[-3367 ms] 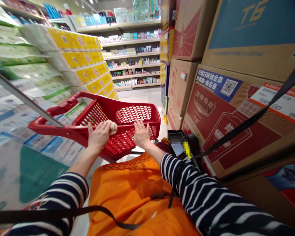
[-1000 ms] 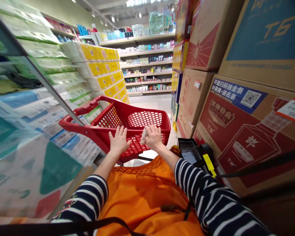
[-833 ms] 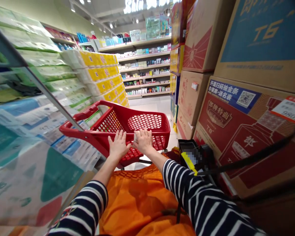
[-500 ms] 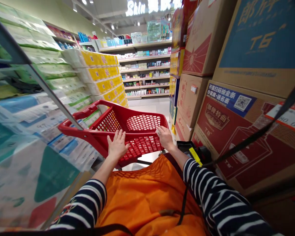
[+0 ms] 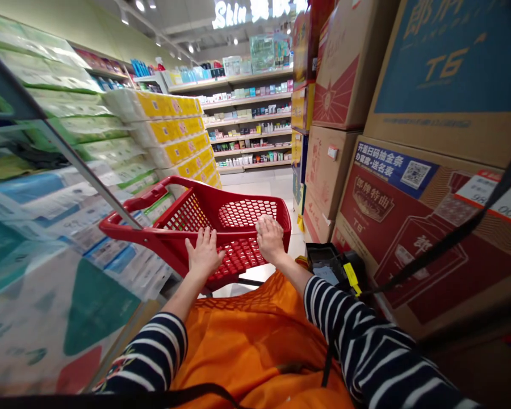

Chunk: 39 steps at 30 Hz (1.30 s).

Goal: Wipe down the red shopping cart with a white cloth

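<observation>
My left hand (image 5: 203,254) lies on the near rim of a red plastic shopping cart (image 5: 255,200), fingers spread. My right hand (image 5: 270,238) rests farther right on the same rim, fingers close together, and its palm hides whatever may lie under it. The cart's long red handle (image 5: 123,221) reaches out to the left. Striped sleeves cover both my forearms, and an orange mesh-edged apron (image 5: 255,352) fills the bottom of the view.
Tall stacks of cartons with red liquor print (image 5: 392,210) form a wall on the right. Packaged tissue bales (image 5: 166,130) stack up on the left. A black device (image 5: 327,264) with a blurred screen hangs by my right arm. Shelves of goods (image 5: 247,119) stand ahead.
My right hand has slid left along the rim from the cart's far corner. The pale small item seen by my hands earlier is no longer visible.
</observation>
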### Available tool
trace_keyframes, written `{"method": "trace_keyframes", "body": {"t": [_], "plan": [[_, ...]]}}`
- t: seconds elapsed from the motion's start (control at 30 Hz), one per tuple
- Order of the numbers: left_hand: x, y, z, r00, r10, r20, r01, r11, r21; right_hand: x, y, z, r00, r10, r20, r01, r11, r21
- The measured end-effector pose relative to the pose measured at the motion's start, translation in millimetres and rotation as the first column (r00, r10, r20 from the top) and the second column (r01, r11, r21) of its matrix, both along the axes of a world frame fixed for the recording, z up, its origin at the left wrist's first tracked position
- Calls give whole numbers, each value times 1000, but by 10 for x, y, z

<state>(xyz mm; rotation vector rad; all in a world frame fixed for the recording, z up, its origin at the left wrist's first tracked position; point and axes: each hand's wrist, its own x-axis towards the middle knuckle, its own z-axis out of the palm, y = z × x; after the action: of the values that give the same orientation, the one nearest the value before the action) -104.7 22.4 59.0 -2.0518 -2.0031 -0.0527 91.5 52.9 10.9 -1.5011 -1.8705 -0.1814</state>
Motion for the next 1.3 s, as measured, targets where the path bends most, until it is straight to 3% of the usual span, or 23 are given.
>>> {"method": "trace_keyframes", "body": {"t": [0.1,0.17,0.33,0.4,0.47,0.63,0.7,0.8,0.93,1.0,1.23,1.3], "plan": [[1,-12,18,1000,1,-15,-1,1000,-8,-137,-26,47,985,154,83,-156,988,21],[-6,-19,20,1000,-8,-21,8,1000,-10,-50,-42,52,982,163,92,-163,987,-11],[-20,-10,-1,1000,-21,-20,21,1000,2,524,-54,24,998,-59,-35,54,991,-123],[-13,-1,-7,1000,-14,-10,14,1000,5,602,-53,23,992,-113,-64,104,986,-134],[-2,1,-7,1000,-11,-5,11,1000,2,482,-61,24,995,-84,-55,77,990,-114],[-6,-28,10,999,-27,-32,27,1000,16,-160,-114,46,993,106,50,-105,994,-33],[-25,-37,12,998,-35,-42,36,999,18,-228,-128,58,990,130,59,-128,991,-40],[-49,-32,3,998,-37,-44,37,999,12,13,-124,49,996,81,21,-80,995,-67],[-33,-16,-10,999,-30,-27,31,999,16,517,-97,1,991,-116,-58,109,987,-117],[-9,-12,-9,999,-24,-21,25,1000,14,590,-97,-25,983,-167,-77,158,981,-116],[13,-26,19,999,-17,-34,18,1000,11,-57,-136,-16,997,78,27,-77,997,-8],[0,-30,22,999,-21,-36,21,1000,-1,-80,-125,-8,995,94,33,-94,996,-12]]}}
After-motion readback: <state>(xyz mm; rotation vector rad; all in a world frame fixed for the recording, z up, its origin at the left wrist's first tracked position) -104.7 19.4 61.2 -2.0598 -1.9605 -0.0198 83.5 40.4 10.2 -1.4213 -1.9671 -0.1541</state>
